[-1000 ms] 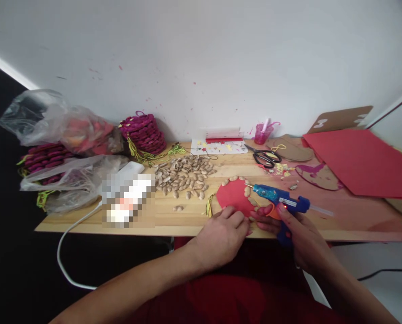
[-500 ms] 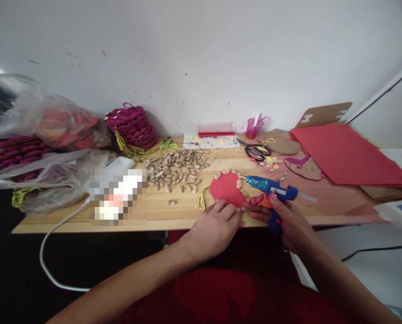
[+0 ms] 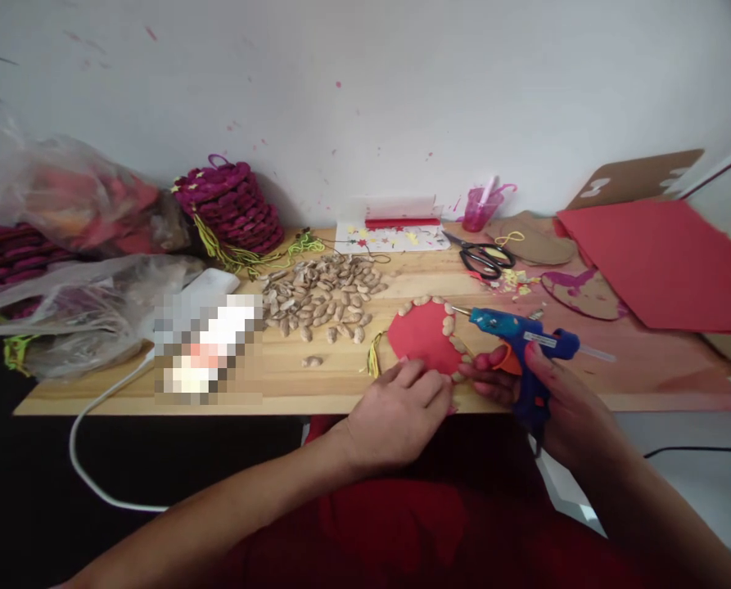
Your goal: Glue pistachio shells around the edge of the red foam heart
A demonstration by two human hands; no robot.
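A round red paper disc (image 3: 423, 337) lies near the table's front edge, with peanuts (image 3: 448, 325) along its far and right rim. My left hand (image 3: 405, 413) is closed over the disc's near edge, its fingers curled and their tips partly hidden. In my right hand (image 3: 555, 401) is a blue glue gun (image 3: 528, 339) with an orange trigger, its metal nozzle pointing left beside the rim peanuts. Whether the nozzle touches a peanut I cannot tell. A yellow-green tassel (image 3: 374, 356) sticks out at the disc's left.
Left of the disc is a pile of loose peanuts (image 3: 325, 298). Black scissors (image 3: 485, 260), a pink cup (image 3: 479, 214) and red sheets (image 3: 678, 266) stand or lie behind and right. A purple woven basket (image 3: 230, 209), plastic bags (image 3: 95, 192) and a white cable (image 3: 76, 458) occupy the left.
The view has shifted a little. The glue gun's nozzle has drawn slightly away from the disc to the right; my left hand stays on the near edge.
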